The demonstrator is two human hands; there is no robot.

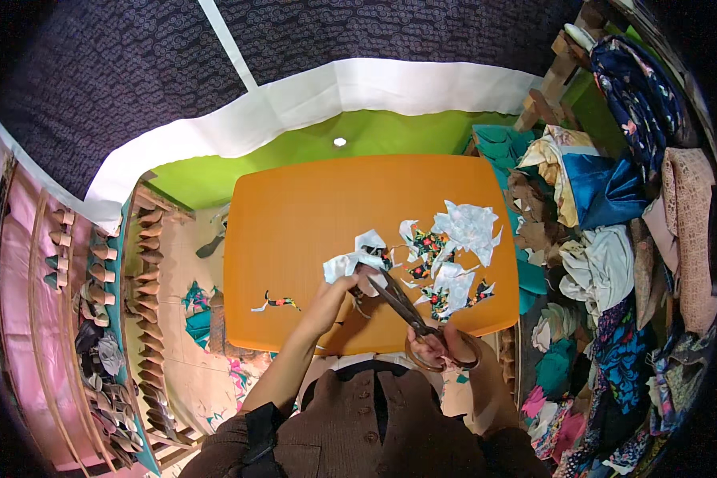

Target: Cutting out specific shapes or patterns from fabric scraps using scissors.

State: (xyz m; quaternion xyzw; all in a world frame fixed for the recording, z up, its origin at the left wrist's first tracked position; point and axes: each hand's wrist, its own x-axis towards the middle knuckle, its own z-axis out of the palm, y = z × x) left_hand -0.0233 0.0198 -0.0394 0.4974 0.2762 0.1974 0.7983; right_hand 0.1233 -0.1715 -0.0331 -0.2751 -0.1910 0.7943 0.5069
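My left hand [357, 284] is closed on a fabric piece [344, 264], white on one side with a dark floral print showing at its edge. My right hand [436, 347] grips a large pair of scissors [404, 305] by its brown handle loops. The dark blades reach up and left to the fabric beside my left fingers; whether they are apart is hard to make out. Both hands are over the near part of the orange table [311, 215]. To their right lies a loose heap of white fabric pieces [466, 227] and dark floral pieces [434, 244].
A thin floral scrap [279, 302] lies at the table's left. Folded and crumpled cloths, including a blue satin one [609, 191], are piled along the right side. Racks of shoe-shaped forms [150, 311] stand at the left. Teal scraps [199, 327] lie on the floor.
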